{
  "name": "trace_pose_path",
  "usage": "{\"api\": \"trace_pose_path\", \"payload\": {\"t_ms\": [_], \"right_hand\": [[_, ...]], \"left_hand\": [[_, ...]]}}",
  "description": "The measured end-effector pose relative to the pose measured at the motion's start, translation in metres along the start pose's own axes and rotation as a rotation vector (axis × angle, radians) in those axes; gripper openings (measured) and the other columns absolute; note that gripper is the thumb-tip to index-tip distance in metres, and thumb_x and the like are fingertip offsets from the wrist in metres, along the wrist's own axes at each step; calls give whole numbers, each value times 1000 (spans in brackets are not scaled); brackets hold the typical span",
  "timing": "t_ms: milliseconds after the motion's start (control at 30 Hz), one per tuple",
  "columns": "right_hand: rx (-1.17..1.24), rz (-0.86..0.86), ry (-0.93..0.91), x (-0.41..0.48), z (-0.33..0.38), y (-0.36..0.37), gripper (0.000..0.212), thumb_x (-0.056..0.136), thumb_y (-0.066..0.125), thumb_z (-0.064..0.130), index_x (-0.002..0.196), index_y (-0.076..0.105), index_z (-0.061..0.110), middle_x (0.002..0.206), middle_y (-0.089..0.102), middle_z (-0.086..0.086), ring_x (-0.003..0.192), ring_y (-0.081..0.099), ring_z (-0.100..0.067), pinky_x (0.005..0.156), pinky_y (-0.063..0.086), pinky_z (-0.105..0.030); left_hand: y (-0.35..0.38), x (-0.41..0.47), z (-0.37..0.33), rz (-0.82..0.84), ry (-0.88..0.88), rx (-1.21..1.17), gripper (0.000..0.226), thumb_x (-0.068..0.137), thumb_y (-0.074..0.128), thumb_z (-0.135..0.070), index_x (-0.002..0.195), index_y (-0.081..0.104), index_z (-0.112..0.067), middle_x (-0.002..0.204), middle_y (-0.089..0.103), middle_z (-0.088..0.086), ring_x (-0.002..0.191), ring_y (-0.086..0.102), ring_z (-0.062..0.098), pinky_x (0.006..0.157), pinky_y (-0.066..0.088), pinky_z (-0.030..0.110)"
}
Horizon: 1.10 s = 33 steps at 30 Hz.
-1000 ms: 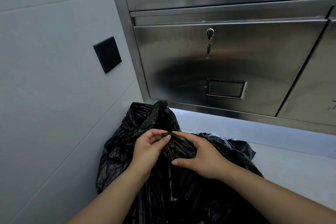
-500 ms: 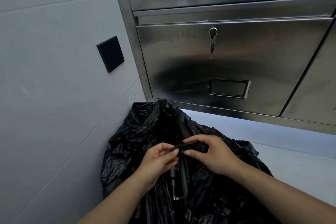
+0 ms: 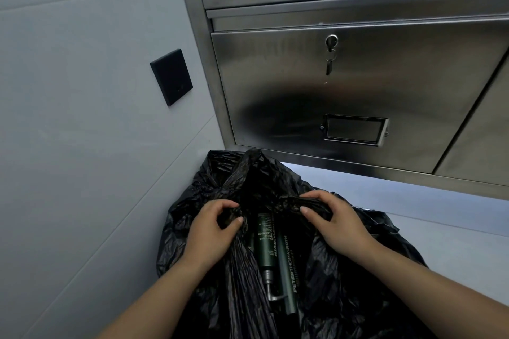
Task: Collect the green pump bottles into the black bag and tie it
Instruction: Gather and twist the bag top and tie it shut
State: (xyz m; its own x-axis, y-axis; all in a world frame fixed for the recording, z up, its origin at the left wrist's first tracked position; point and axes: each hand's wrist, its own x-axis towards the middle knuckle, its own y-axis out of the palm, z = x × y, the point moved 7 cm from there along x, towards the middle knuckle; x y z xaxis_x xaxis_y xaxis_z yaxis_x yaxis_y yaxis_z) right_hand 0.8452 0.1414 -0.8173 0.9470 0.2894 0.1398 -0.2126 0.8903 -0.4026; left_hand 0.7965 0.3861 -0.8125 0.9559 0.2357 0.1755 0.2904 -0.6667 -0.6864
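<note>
A crinkled black bag stands in the corner between the grey wall and the steel cabinet. Its mouth gapes in the middle. Inside lie dark green pump bottles: one with its pump head pointing toward me, and a longer one with white lettering beside it. My left hand pinches the bag's left rim. My right hand grips the bunched right rim. The two hands are apart, with the bottles showing between them.
A stainless steel cabinet door with a key in its lock hangs just behind the bag. A black wall panel sits on the grey wall at left. A pale counter surface extends to the right.
My hands, which were close together on the gathered plastic, have spread apart sideways. The bag's mouth has widened and the green bottles now show clearly.
</note>
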Motion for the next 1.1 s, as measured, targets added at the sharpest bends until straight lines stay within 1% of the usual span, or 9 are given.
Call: {"api": "trace_pose_path", "payload": {"t_ms": [100, 200, 333, 467, 600, 733, 867, 967, 1100], "right_hand": [[5, 6, 0, -1, -1, 0, 19, 85, 65, 31, 95, 60, 46, 90, 65, 30, 82, 63, 7, 71, 42, -4], [13, -5, -10, -1, 0, -3, 19, 85, 65, 30, 93, 60, 47, 89, 65, 28, 79, 63, 6, 70, 42, -3], [31, -24, -20, -2, -2, -11, 19, 85, 66, 25, 92, 61, 42, 86, 67, 26, 77, 63, 6, 69, 42, -4], [69, -72, -16, 4, -1, -23, 16, 86, 65, 23, 92, 61, 37, 86, 68, 19, 80, 62, 5, 70, 43, -5], [120, -149, -26, 13, 8, -43, 15, 86, 66, 21, 92, 62, 34, 86, 68, 15, 79, 61, 7, 68, 42, -4], [178, -213, -35, 16, 16, -70, 14, 87, 64, 22, 97, 62, 30, 86, 67, 11, 80, 62, 4, 70, 42, -5], [271, -250, -62, 19, 26, -90, 14, 88, 62, 23, 98, 61, 31, 84, 67, 11, 83, 63, -1, 71, 44, -8], [360, -289, -86, 23, 35, -100, 16, 88, 62, 22, 103, 60, 28, 94, 67, 10, 88, 63, -2, 76, 48, -14], [422, -257, -111, 23, 45, -97, 18, 88, 62, 22, 104, 59, 29, 93, 69, 8, 88, 64, -1, 76, 45, -7]], "left_hand": [[22, -4, -5, 103, 94, 258, 49, 84, 66, -34, 129, 52, -23, 133, 49, -3, 123, 48, 15, 99, 38, 22], [34, -8, 1, 169, 24, 288, 63, 88, 62, -30, 144, 34, -24, 140, 46, 2, 125, 47, 17, 102, 40, 25], [25, -6, -10, 106, 53, 181, 53, 86, 66, -23, 136, 47, -22, 126, 62, 2, 117, 56, 12, 94, 39, 17], [17, -3, -35, 90, 86, 68, 38, 85, 67, -28, 123, 60, -27, 121, 62, -10, 109, 54, -1, 93, 38, 14], [10, -8, -67, 149, 132, -59, 29, 84, 68, -25, 109, 62, -40, 112, 63, -25, 106, 53, -14, 95, 41, 10], [-10, -2, -108, 102, 151, -149, 28, 85, 67, -23, 99, 60, -46, 107, 59, -37, 107, 50, -18, 85, 36, -1], [-16, 3, -132, 27, 136, -268, 34, 84, 67, -18, 94, 62, -50, 105, 65, -24, 108, 55, -6, 88, 40, 12], [-13, 0, -139, 36, 138, -298, 34, 85, 66, -16, 96, 62, -48, 104, 64, -26, 109, 56, -1, 90, 41, 19], [-16, 1, -141, -18, 82, -406, 28, 86, 61, 0, 93, 63, -27, 99, 64, -3, 102, 58, 16, 95, 45, 36]]}}
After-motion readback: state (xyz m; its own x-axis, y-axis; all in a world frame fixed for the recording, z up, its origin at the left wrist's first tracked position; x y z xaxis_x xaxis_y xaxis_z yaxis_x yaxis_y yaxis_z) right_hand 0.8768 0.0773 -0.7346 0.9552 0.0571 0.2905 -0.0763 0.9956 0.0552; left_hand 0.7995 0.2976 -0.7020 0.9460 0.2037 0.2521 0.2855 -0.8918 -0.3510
